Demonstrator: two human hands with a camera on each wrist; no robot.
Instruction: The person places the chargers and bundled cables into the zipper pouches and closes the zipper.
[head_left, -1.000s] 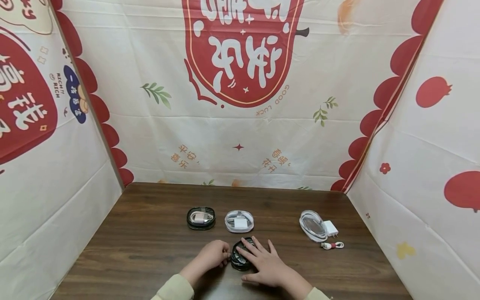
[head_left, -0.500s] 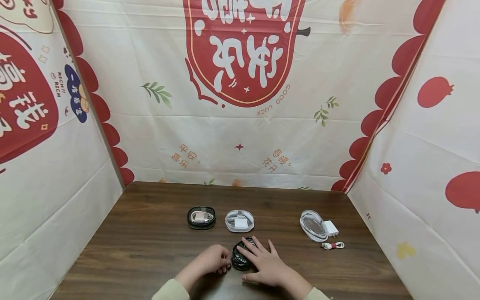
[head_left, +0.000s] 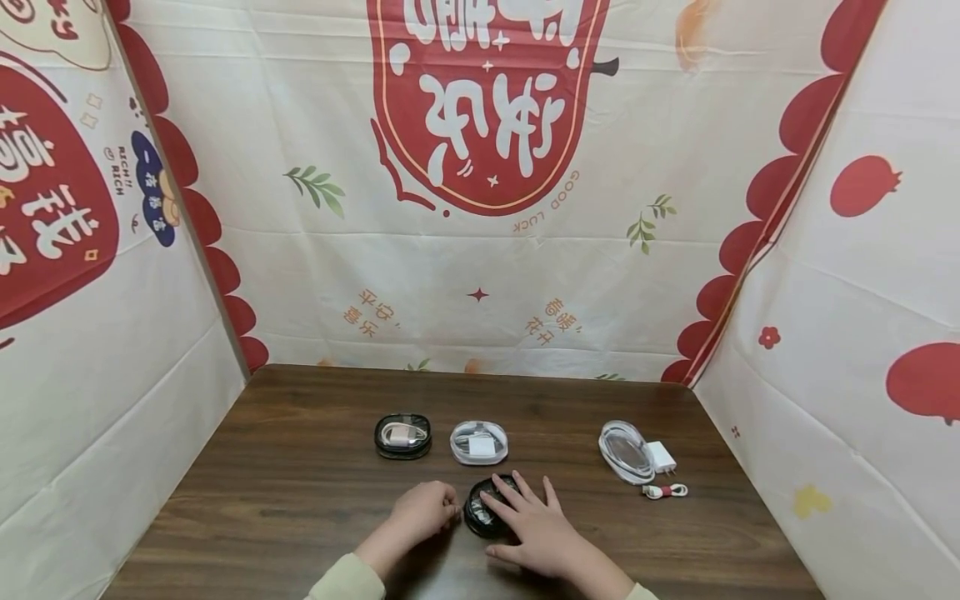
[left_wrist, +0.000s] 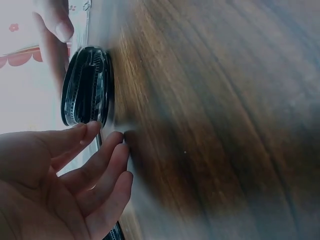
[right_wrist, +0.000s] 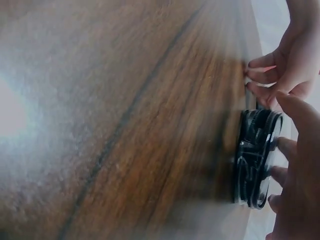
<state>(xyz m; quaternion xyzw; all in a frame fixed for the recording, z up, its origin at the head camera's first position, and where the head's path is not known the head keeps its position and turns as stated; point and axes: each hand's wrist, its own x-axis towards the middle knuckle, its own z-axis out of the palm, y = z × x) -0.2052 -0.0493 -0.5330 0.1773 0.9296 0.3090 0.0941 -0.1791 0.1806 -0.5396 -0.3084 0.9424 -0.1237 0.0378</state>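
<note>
A black-rimmed oval case [head_left: 481, 511] with a clear lid lies near the front middle of the table. Spread fingers of my right hand [head_left: 542, 529] rest across its top and cover its right part. Beside its left edge is my left hand [head_left: 422, 510], fingers loosely curled and thumb and forefinger close together. In the left wrist view, those fingertips are right at the rim of the case [left_wrist: 86, 87]. From the right wrist, dark contents of the case [right_wrist: 254, 155] show through its side, with the right fingers against its lid.
Behind lie a second black-rimmed case [head_left: 402, 450] holding a pale plug and cable, and a white-rimmed case [head_left: 478, 458] with a white plug. At right are a coil-like white oval case [head_left: 613, 454], a white charger plug [head_left: 662, 457] and a red-tied white cable [head_left: 665, 492]. Printed cloth [head_left: 480, 258] encloses the table.
My right hand and the black oval case have shifted and turned slightly to the right. My left hand has moved only a little and stays beside the case.
</note>
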